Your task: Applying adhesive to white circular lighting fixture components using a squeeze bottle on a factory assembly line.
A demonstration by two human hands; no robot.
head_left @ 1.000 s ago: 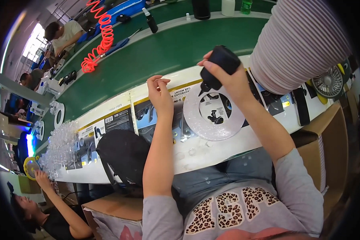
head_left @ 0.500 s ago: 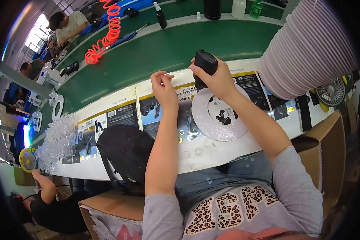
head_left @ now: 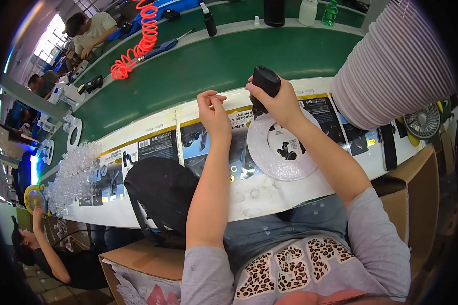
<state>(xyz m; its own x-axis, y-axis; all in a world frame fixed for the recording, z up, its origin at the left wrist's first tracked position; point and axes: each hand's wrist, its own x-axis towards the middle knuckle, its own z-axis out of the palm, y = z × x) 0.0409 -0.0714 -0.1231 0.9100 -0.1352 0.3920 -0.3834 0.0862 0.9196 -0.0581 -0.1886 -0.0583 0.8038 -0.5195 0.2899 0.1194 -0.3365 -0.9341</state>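
My right hand point(head_left: 280, 101) is wrapped round a black pistol-shaped hand tool point(head_left: 266, 83), held upright. The tool's lower end is at the upper left edge of a flat, glossy white ring point(head_left: 262, 162); whether it touches the ring I cannot tell. This ring lies on printed box sheets point(head_left: 193, 145) on the white worktop. To the left of the tool, my left hand point(head_left: 213, 112) hovers with loosely bent fingers apart, and I see nothing in it. Several small clear round pieces point(head_left: 254, 193) lie on the worktop below the ring.
A tall stack of white rings point(head_left: 392, 66) leans at the right, beside a small fan point(head_left: 422, 122) and a phone-like black slab point(head_left: 388, 147). A black cap point(head_left: 160, 190) and clear plastic parts point(head_left: 76, 175) lie left. Beyond is a green belt point(head_left: 198, 66). Co-workers sit leftward.
My hands, the tool and the ring keep nearly the same arrangement; the whole view has shifted slightly. At the lower left, a co-worker's head and arm have risen toward the yellow fan.
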